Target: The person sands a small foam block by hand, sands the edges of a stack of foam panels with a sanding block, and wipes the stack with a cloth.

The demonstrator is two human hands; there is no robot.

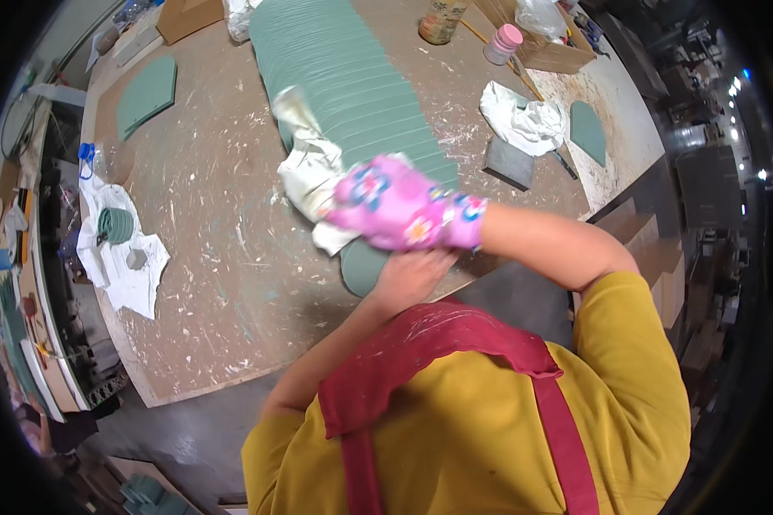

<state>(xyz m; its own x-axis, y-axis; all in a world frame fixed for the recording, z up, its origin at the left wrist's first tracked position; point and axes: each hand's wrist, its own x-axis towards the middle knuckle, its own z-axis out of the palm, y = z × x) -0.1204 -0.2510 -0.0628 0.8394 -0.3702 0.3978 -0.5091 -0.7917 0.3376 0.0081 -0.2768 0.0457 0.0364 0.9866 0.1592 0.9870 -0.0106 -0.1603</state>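
Note:
My right hand (395, 202), in a pink floral glove, is closed on a crumpled white cloth (311, 167), slightly smeared by motion. Under the cloth shows a sage-green rounded panel (363, 269) near the table's front edge. My bare left hand (412, 276) touches that panel's near right side; the glove hides part of its fingers, so its grip is unclear. Beyond my hands, a long row of overlapping sage-green panels (343, 73) runs toward the far side of the table.
The brown paint-flecked table (215, 292) carries a grey block (508, 163), a white rag (522, 118), a pink-lidded jar (502, 43) and a cup (442, 21) at the right. Single green panels (150, 90) lie apart. Far left, green tape-like coils (115, 225) rest on white cloth (120, 270).

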